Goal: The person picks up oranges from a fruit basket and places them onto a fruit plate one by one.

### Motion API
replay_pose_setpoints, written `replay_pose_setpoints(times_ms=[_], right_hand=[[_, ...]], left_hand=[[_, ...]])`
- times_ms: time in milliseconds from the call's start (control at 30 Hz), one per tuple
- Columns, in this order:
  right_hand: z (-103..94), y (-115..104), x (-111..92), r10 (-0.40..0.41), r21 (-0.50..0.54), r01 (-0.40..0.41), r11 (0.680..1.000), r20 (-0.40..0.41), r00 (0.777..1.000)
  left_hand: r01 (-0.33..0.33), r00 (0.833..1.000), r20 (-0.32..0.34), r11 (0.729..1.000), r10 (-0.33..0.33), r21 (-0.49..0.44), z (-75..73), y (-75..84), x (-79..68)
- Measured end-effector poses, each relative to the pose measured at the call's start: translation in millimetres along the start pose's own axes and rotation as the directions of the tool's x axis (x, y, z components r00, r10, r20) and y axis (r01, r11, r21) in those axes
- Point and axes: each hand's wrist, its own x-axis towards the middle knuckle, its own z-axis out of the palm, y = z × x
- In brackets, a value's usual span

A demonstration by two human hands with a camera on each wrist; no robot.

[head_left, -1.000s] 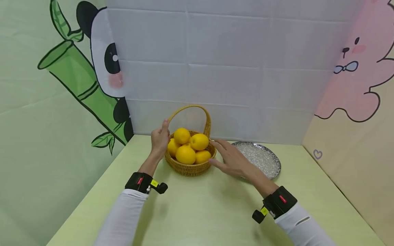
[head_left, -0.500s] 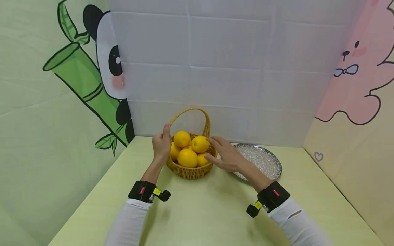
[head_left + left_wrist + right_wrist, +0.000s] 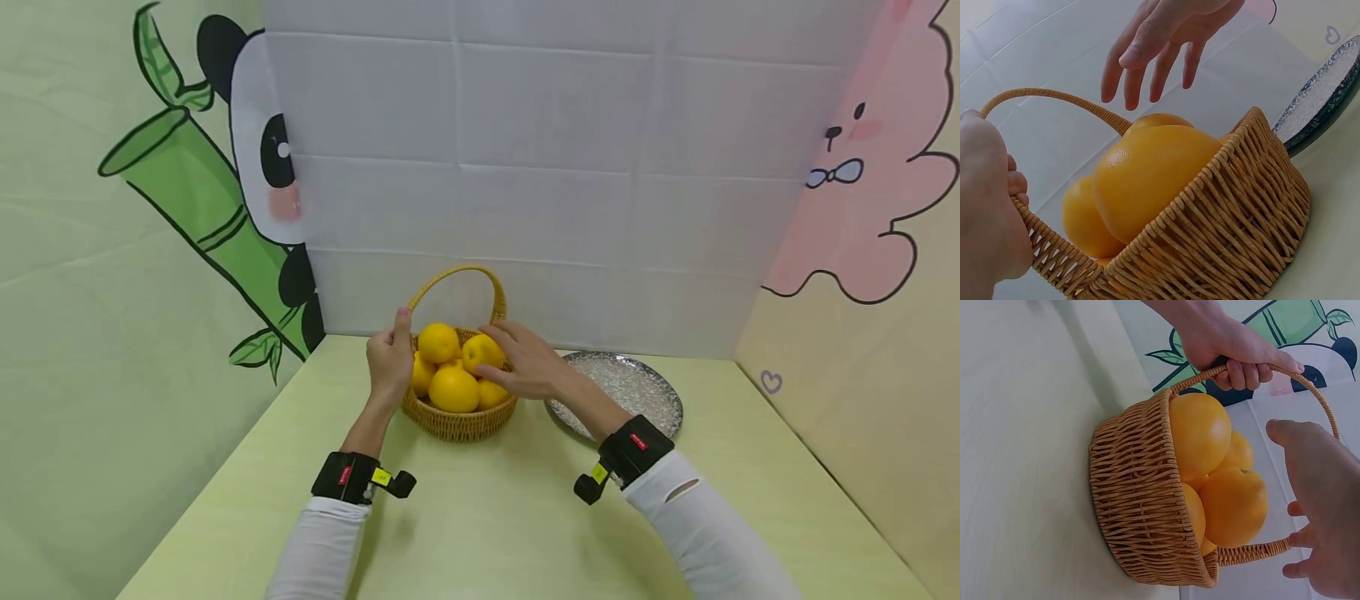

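My L fingers [image 3: 1251, 375] grip tan wicker basket [image 3: 1138, 500] by hndl [image 3: 1041, 92]; R fingers [image 3: 1163, 70], loose, hover above rnd yellow-orange fruits [image 3: 1154, 178].

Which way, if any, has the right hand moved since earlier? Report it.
Yes: in the head view, the right hand moved left, away from the plate.

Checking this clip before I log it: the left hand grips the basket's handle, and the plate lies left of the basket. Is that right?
Not quite: the head view shows the plate lying right of the basket. The left hand does grip the handle.
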Motion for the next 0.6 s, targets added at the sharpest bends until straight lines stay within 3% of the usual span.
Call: replay_pose_setpoints(times_ms=[167,600], right_hand=[[-0.5,-1.1,9.6,-0.007,-0.008,0.008,1.000,0.023,1.000],[3.9,2.8,29.2,0.072,0.016,-0.073,0.997,0.073,0.995]], left_hand=[[-0.005,1.000,-0.004,1.000,0.005,0.009,1.2,0.3,-1.0],[-0.016,1.000,-0.017,1.000,0.017,0.014,8.6,1.4,-3.6]])
